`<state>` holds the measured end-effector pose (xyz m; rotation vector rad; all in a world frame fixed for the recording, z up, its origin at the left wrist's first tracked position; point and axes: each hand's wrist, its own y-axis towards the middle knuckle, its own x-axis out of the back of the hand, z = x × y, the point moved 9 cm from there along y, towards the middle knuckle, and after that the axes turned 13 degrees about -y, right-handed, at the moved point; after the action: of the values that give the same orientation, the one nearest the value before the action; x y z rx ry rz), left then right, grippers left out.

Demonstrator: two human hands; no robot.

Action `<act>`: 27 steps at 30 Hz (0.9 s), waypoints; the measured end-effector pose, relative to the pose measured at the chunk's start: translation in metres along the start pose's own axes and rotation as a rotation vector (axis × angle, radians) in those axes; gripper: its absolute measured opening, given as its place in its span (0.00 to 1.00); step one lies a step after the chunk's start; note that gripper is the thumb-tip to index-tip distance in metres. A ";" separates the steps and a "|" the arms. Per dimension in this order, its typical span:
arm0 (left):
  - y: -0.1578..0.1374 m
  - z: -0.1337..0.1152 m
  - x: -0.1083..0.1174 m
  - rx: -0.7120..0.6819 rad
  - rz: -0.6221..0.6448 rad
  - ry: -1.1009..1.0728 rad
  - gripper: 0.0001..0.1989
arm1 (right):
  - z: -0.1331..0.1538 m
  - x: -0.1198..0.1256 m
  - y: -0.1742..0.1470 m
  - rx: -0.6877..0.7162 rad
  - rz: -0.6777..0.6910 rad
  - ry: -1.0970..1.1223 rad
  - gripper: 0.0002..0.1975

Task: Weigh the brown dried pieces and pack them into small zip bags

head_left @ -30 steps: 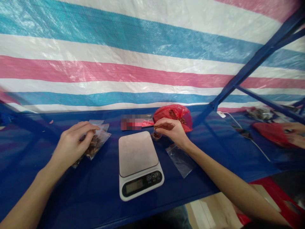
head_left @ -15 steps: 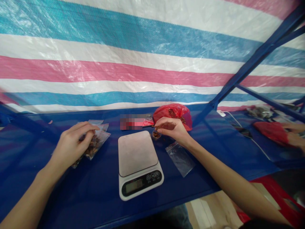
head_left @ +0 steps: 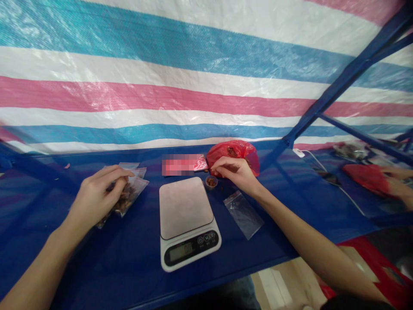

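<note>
My left hand lies over several clear zip bags filled with brown dried pieces, its fingers curled round them and partly hiding them. Just above a small clear cup is my right hand, loosely bent, with nothing visible in its fingers. Brown pieces sit in the cup, which stands by the upper right corner of a white digital scale. Nothing lies on the scale's plate. Behind my right hand stands a red plastic bag with brown pieces inside.
A flat zip bag lies right of the scale on the blue table. Behind the scale is a red packet, partly blurred out. A white cable runs at right, near another person's hand at a red bag.
My right hand has let go of the small cup and lifted slightly away, leaving the cup in plain sight. My left hand has stayed on the filled bags.
</note>
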<state>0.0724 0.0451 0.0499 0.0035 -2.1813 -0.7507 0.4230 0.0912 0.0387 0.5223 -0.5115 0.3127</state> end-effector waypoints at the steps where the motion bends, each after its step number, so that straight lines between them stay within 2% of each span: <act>1: 0.000 0.000 0.000 0.004 -0.003 0.003 0.16 | 0.000 0.002 0.002 0.019 -0.031 -0.082 0.08; 3: 0.000 0.001 0.001 0.016 -0.009 0.003 0.16 | 0.002 0.000 0.004 0.083 -0.041 -0.275 0.11; 6: 0.002 0.000 0.002 0.036 -0.013 -0.014 0.15 | 0.000 -0.013 0.004 0.163 0.052 -0.489 0.14; 9: 0.002 -0.003 0.003 0.035 -0.014 -0.021 0.15 | -0.005 -0.023 0.002 0.195 0.115 -0.610 0.15; 14: 0.001 -0.003 0.002 0.007 -0.006 -0.019 0.16 | -0.008 -0.029 0.002 0.214 0.140 -0.750 0.11; 18: 0.000 -0.002 0.001 -0.013 0.000 -0.009 0.15 | -0.012 -0.032 0.004 0.190 0.125 -0.733 0.07; 22: 0.000 -0.004 0.001 -0.032 0.011 -0.012 0.15 | -0.013 -0.031 0.009 0.148 0.086 -0.622 0.06; 27: 0.000 -0.004 0.002 -0.029 -0.003 -0.002 0.16 | 0.005 -0.002 0.010 0.131 -0.051 -0.337 0.03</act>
<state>0.0739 0.0427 0.0531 -0.0094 -2.1728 -0.7847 0.4151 0.0965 0.0456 0.7198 -0.8062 0.2107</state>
